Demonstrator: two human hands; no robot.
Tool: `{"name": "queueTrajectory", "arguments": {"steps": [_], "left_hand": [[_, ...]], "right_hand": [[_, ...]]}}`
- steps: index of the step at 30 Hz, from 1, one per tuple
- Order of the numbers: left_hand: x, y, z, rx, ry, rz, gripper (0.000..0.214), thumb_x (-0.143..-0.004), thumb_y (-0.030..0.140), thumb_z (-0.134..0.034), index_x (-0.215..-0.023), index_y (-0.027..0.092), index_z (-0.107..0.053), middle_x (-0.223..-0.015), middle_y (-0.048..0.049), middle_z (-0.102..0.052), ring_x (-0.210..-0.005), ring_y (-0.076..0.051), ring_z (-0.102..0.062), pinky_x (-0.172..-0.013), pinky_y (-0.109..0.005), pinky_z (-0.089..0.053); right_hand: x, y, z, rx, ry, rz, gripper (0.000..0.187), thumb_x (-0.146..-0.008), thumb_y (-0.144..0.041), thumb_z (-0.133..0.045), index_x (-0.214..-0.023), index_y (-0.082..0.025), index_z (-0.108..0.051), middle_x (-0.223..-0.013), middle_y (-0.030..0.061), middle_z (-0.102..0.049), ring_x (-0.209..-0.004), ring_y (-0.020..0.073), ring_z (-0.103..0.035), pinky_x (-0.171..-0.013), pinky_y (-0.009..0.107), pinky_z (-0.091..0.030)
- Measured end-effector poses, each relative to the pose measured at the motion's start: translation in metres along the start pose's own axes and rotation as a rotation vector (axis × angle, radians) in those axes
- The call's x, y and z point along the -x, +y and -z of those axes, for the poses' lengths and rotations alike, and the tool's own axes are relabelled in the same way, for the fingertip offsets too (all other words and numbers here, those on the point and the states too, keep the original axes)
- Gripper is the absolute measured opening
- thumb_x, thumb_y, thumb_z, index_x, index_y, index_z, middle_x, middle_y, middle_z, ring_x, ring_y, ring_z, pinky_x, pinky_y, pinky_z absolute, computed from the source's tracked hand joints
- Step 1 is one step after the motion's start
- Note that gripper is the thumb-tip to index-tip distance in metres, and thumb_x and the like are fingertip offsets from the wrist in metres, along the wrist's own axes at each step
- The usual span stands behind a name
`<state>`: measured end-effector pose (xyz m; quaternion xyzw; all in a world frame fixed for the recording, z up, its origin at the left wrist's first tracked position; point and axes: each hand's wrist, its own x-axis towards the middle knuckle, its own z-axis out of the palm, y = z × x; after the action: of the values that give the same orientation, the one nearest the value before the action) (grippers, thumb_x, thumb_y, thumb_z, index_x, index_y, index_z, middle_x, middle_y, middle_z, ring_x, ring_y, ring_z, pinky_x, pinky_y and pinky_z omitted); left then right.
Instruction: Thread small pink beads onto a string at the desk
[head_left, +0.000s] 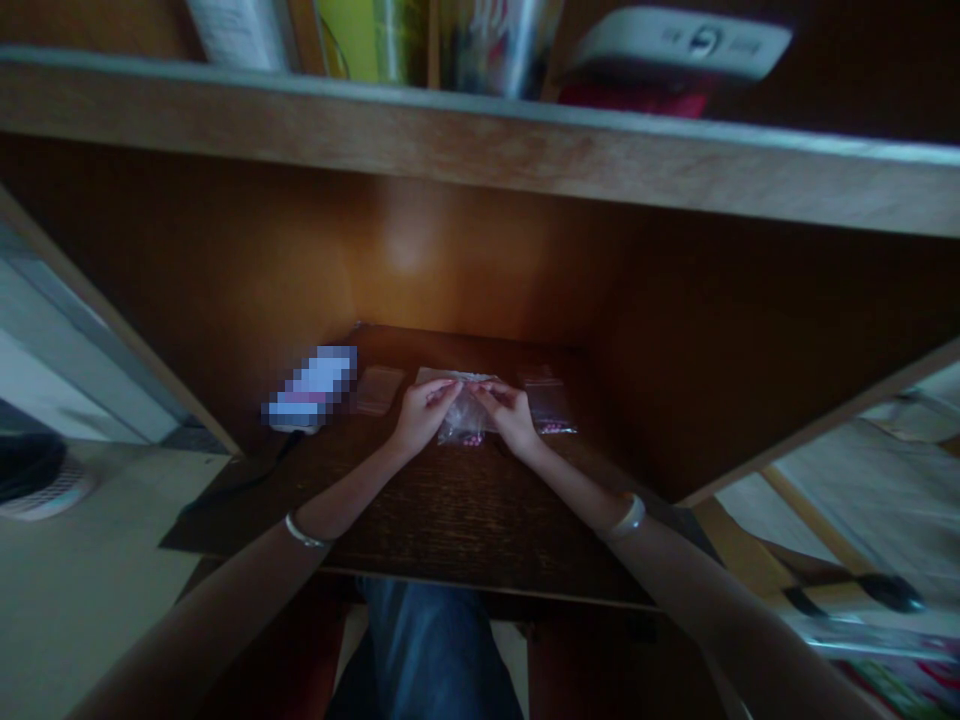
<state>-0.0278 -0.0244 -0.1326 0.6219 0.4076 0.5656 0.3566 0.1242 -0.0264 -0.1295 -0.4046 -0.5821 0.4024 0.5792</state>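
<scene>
The fingers (442, 393) of the left hand (420, 420) and the fingers (491, 395) of the right hand (511, 418) were pressed close together. They pinched the top edge of a clear plastic bag (466, 418) from both sides, and the two hands almost touched. The bag lay on the desk, right between the hands. Small pink beads (472, 439) sat at its near end. Just to the right lay a second small bag (549, 405) with pink bits at its near end. To the left of the hands lay a flat see-through square (380, 390), and past it was a blurry thing (311, 385) too smudged to tell. A black cord (247, 480) ran from there toward the near left.

The desk top (450, 510) was dark, grainy wood. A pale bangle (304, 532) sat on the left wrist, and another bangle (624, 518) sat on the right wrist. Behind the desk, a brown wooden wall (465, 260) had a soft glow of light on it. A wooden shelf (480, 140) crossed above, with a white box (675, 42) and other standing things on top. Blue jeans (427, 650) showed past the near edge of the desk, and a pale floor (75, 600) spread out on the left.
</scene>
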Motion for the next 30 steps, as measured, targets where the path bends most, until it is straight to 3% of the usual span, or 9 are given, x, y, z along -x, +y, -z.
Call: {"name": "queueTrajectory", "arguments": {"steps": [10, 16, 19, 22, 26, 30], "left_hand": [[0.000, 0.002, 0.001, 0.020, 0.005, 0.022, 0.031, -0.078, 0.041, -0.063, -0.089, 0.013, -0.071, -0.088, -0.0092, -0.074, -0.075, -0.018, -0.068, -0.068, -0.030, -0.055], [0.003, 0.010, 0.005, 0.003, -0.037, 0.022, 0.029, -0.081, 0.042, -0.060, -0.088, 0.016, -0.072, -0.076, -0.0039, -0.073, -0.056, -0.013, -0.063, -0.055, -0.025, -0.052], [0.000, 0.008, 0.008, -0.021, -0.039, -0.003, 0.029, -0.081, 0.042, -0.060, -0.086, 0.015, -0.072, -0.074, -0.0041, -0.073, -0.058, -0.014, -0.064, -0.056, -0.025, -0.052], [-0.003, 0.007, 0.006, -0.057, -0.055, -0.037, 0.027, -0.080, 0.040, -0.061, -0.086, 0.015, -0.071, -0.082, -0.0063, -0.074, -0.073, -0.018, -0.068, -0.067, -0.028, -0.055], [-0.001, 0.008, -0.010, -0.024, -0.175, -0.073, 0.025, -0.079, 0.030, -0.064, -0.100, 0.017, -0.066, -0.103, -0.0082, -0.071, -0.092, -0.019, -0.067, -0.082, -0.033, -0.054], [0.006, 0.007, -0.041, 0.040, -0.283, -0.062, 0.037, -0.077, 0.018, -0.063, -0.113, 0.016, -0.055, -0.100, -0.0087, -0.069, -0.087, -0.017, -0.068, -0.080, -0.032, -0.054]], "right_hand": [[0.001, -0.006, 0.003, 0.075, -0.010, 0.130, 0.020, -0.076, -0.042, -0.065, -0.075, -0.024, -0.075, -0.080, 0.0024, -0.073, -0.077, 0.0187, -0.065, -0.074, 0.034, -0.051], [-0.001, -0.003, 0.001, 0.053, -0.021, 0.059, 0.024, -0.076, -0.045, -0.063, -0.081, -0.025, -0.075, -0.084, 0.0021, -0.074, -0.078, 0.0197, -0.067, -0.075, 0.037, -0.052], [-0.001, -0.004, 0.000, 0.027, -0.102, 0.067, 0.022, -0.072, -0.043, -0.068, -0.084, -0.024, -0.073, -0.088, 0.0022, -0.074, -0.082, 0.0188, -0.067, -0.081, 0.037, -0.052], [0.003, -0.006, 0.003, 0.037, -0.164, 0.097, 0.021, -0.072, -0.038, -0.069, -0.088, -0.025, -0.072, -0.093, 0.0024, -0.073, -0.086, 0.0183, -0.067, -0.085, 0.038, -0.052], [0.013, -0.006, 0.020, 0.106, -0.100, 0.118, 0.016, -0.074, -0.034, -0.066, -0.086, -0.023, -0.071, -0.090, 0.0032, -0.073, -0.084, 0.0184, -0.067, -0.082, 0.037, -0.052], [0.018, -0.005, 0.053, 0.198, 0.012, 0.121, 0.017, -0.075, -0.031, -0.062, -0.086, -0.021, -0.069, -0.088, 0.0040, -0.072, -0.080, 0.0185, -0.067, -0.079, 0.036, -0.053]]}}
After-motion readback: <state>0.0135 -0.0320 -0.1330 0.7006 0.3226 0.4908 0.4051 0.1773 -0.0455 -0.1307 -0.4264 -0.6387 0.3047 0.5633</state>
